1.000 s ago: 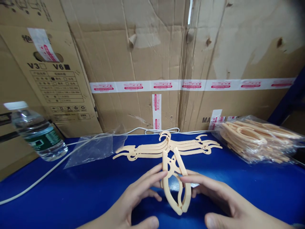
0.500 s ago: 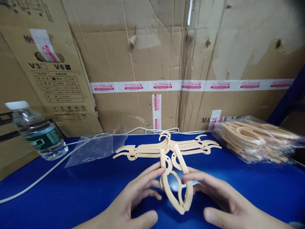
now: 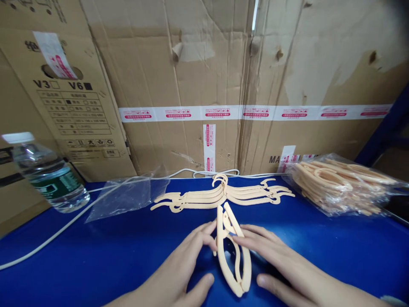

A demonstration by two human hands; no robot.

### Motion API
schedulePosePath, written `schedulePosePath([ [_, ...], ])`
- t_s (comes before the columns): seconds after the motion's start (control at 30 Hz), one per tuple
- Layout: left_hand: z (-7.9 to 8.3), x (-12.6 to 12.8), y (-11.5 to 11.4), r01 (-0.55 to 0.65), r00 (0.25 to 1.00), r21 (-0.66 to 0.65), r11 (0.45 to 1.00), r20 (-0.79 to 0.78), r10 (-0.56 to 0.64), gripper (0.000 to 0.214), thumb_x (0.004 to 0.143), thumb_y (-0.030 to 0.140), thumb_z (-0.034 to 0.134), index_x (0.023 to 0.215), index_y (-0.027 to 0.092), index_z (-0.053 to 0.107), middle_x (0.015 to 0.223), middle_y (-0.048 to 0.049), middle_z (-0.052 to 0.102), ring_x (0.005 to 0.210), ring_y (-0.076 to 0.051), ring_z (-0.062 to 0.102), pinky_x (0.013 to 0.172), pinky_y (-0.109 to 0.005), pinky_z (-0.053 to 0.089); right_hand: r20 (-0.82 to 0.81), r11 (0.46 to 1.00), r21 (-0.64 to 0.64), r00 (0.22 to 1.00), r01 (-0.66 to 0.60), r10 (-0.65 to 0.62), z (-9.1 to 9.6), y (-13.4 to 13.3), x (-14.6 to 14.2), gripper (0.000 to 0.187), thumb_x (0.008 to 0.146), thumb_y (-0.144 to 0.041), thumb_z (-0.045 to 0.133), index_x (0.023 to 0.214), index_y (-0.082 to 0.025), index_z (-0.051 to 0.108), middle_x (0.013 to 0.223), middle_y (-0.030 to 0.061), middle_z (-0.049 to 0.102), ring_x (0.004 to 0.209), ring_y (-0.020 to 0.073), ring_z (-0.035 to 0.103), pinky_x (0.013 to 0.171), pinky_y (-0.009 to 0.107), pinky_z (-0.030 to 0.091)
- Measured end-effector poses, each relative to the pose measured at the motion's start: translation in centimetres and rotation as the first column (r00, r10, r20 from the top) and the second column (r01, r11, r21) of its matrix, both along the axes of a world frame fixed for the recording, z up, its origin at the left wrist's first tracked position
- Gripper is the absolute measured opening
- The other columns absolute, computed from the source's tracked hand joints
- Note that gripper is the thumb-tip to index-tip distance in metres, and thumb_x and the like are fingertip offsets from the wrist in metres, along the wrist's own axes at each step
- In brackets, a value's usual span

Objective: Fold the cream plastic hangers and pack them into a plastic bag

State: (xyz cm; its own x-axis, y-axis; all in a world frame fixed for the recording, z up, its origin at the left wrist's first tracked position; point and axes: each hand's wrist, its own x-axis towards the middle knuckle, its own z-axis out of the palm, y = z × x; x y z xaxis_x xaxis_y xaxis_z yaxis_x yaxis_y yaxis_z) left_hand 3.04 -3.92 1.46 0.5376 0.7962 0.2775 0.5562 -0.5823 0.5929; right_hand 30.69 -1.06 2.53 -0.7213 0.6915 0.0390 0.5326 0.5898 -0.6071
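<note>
A cream plastic folding hanger stands folded in front of me, its two arms nearly meeting at the top and its rounded end toward me. My left hand holds its left arm with bent fingertips, the thumb apart. From the other side, my right hand lays its stretched fingers against the right arm, its thumb also away. Between them, the hanger is held by both hands. Just behind it, several unfolded cream hangers lie stacked, hooks pointing away from me.
A clear bag of folded hangers lies at the right. At the left are a water bottle, an unfilled plastic bag and a white cable. Cardboard boxes stand along the back of the blue table.
The hanger's two arms have swung closer together at the top, and it sits slightly nearer to me. My right hand has moved left with its arm.
</note>
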Motion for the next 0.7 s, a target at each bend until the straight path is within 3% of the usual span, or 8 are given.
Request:
schedulePosePath([
  [0.13, -1.7, 0.0, 0.4, -0.012, 0.994, 0.104, 0.995, -0.107, 0.023, 0.039, 0.079, 0.010, 0.055, 0.114, 0.025, 0.050, 0.151, -0.0074, 0.045, 0.141, -0.028, 0.037, 0.109, -0.052, 0.042, 0.067, 0.987, 0.155, 0.997, -0.045, 0.035, 0.7, 0.2, -0.8, 0.050, 0.100, -0.038, 0.047, 0.148, -0.025, 0.041, 0.154, 0.0048, 0.036, 0.142, 0.0287, 0.031, 0.115, 0.049, 0.031],
  [0.27, -3.0, -0.1, 0.8, -0.015, 0.996, 0.219, 0.976, -0.088, 0.035, 0.033, 0.076, 0.012, 0.054, 0.107, 0.024, 0.050, 0.145, -0.0102, 0.051, 0.137, -0.032, 0.042, 0.103, -0.056, 0.046, 0.085, 0.976, 0.216, 0.996, -0.029, 0.010, 0.4, 0.2, -0.7, 0.054, 0.099, -0.044, 0.048, 0.147, -0.020, 0.043, 0.152, 0.0092, 0.039, 0.140, 0.0298, 0.035, 0.113, 0.048, 0.036],
  [0.37, -2.4, 0.1, 0.6, -0.010, 0.994, 0.235, 0.972, -0.101, 0.035, 0.031, 0.077, 0.010, 0.055, 0.105, 0.023, 0.051, 0.135, -0.0109, 0.058, 0.129, -0.029, 0.049, 0.101, -0.049, 0.049, 0.026, 0.960, 0.278, 0.999, 0.019, -0.028, -0.1, 0.1, -0.4, 0.052, 0.098, -0.040, 0.052, 0.144, -0.017, 0.047, 0.147, 0.0129, 0.047, 0.134, 0.0281, 0.045, 0.109, 0.043, 0.044],
  [0.5, -1.0, 0.7, 0.1, 0.029, 0.988, 0.217, 0.976, -0.155, 0.005, 0.031, 0.079, 0.007, 0.056, 0.108, 0.020, 0.054, 0.121, -0.0103, 0.062, 0.111, -0.024, 0.060, 0.093, -0.038, 0.054, -0.068, 0.930, 0.363, 0.997, 0.053, -0.030, 0.1, 0.0, -0.5, 0.034, 0.095, -0.028, 0.054, 0.126, -0.019, 0.061, 0.119, 0.0118, 0.067, 0.111, 0.0264, 0.063, 0.093, 0.039, 0.057],
  [0.6, -0.6, 1.0, 0.0, 0.060, 0.976, 0.239, 0.969, -0.218, -0.007, 0.037, 0.078, 0.005, 0.058, 0.113, 0.017, 0.057, 0.117, -0.0112, 0.064, 0.104, -0.024, 0.064, 0.090, -0.037, 0.057, -0.036, 0.927, 0.376, 0.999, -0.013, 0.028, 0.7, 0.0, -0.7, 0.027, 0.094, -0.021, 0.052, 0.118, -0.022, 0.065, 0.103, 0.0083, 0.070, 0.102, 0.0252, 0.065, 0.088, 0.039, 0.058],
  [0.7, -0.8, 1.0, 0.0, 0.087, 0.966, 0.298, 0.951, -0.258, -0.007, 0.038, 0.078, 0.006, 0.060, 0.115, 0.015, 0.058, 0.119, -0.0133, 0.064, 0.106, -0.025, 0.065, 0.091, -0.036, 0.057, 0.010, 0.926, 0.366, 0.995, -0.095, 0.098, 1.1, 0.1, -0.8, 0.032, 0.094, -0.014, 0.050, 0.123, -0.022, 0.063, 0.105, 0.0075, 0.070, 0.106, 0.0235, 0.062, 0.093, 0.038, 0.056],
])
